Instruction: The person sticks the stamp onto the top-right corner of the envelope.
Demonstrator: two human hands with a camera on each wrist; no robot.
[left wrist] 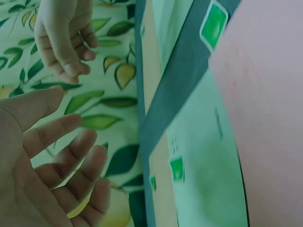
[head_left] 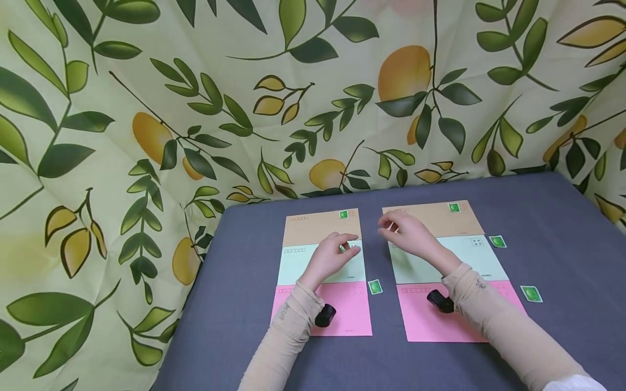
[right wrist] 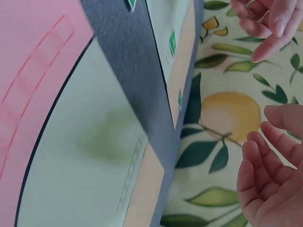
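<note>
- Green stamp (left wrist: 177,169): lies on the left mint envelope (head_left: 294,266), beside its printed squares.
- Left hand (head_left: 329,256): raised over that envelope, fingers spread, loosely bent.
- Right hand (head_left: 412,236): raised over the right mint envelope (head_left: 405,271), fingers loosely curved, thumb apart.
- Outer stamp (head_left: 375,287): on the grey-blue cloth (head_left: 235,304), between envelope columns.

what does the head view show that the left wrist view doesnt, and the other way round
Only the head view: two loose green stamps at the right, the tan sleeves and the black wrist devices.

Only the left wrist view: the palm side of the left hand, with all four fingers.

Both: the right hand, pink sheet, mint sheet, tan sheet, a loose stamp between the sheet columns, and leafy cloth.
</note>
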